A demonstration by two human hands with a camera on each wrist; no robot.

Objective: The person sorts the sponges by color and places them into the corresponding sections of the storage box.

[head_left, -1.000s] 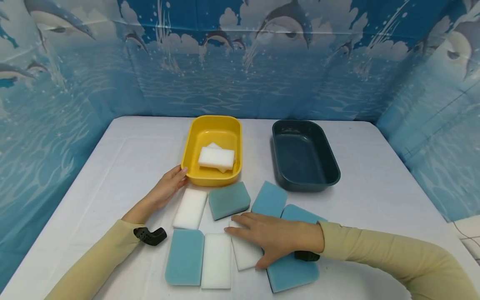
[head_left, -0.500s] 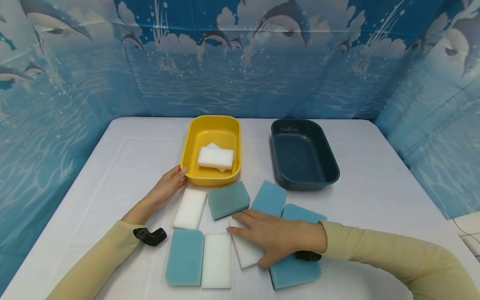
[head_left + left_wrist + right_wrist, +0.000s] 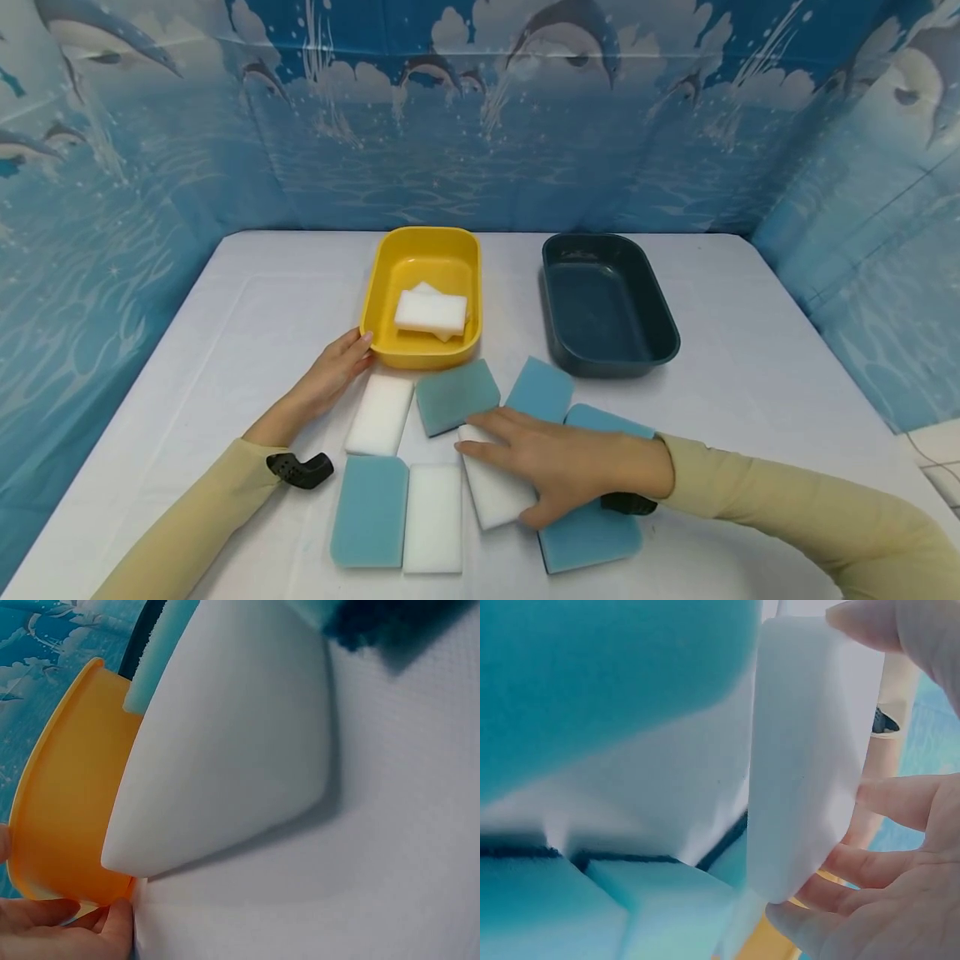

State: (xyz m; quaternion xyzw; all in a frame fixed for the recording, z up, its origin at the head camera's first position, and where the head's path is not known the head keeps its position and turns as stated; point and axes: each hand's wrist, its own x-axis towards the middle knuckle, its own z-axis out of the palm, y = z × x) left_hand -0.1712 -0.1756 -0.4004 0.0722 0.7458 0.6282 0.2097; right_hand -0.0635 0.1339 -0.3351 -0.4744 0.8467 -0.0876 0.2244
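Note:
My left hand [image 3: 333, 375] holds the near left corner of a yellow tub [image 3: 423, 250], thumb at the rim and fingers against the side. Two white sponges [image 3: 431, 312] lie crossed inside that tub. In front, my right hand [image 3: 562, 458] grips a white sponge [image 3: 491, 492] between thumb and fingers; the right wrist view shows this sponge [image 3: 802, 765] with the thumb at one end and fingers along its edge. Partly under the right hand and wrist are blue sponges [image 3: 592, 542]. Near the left hand lies another white sponge [image 3: 225, 750].
A dark blue tub [image 3: 607, 308] stands at the back right. Around the hands lie a grey-green sponge [image 3: 457, 396], a blue sponge [image 3: 369, 512], a white sponge [image 3: 433, 517] and further blue sponges [image 3: 542, 387]. A dolphin-print curtain [image 3: 480, 150] surrounds the white table [image 3: 277, 283].
My right hand has drawn its fingers in around the white sponge and shifted slightly right, and the sponge appears slightly raised. A blue sponge beneath that hand has shifted a little. The left hand stays put.

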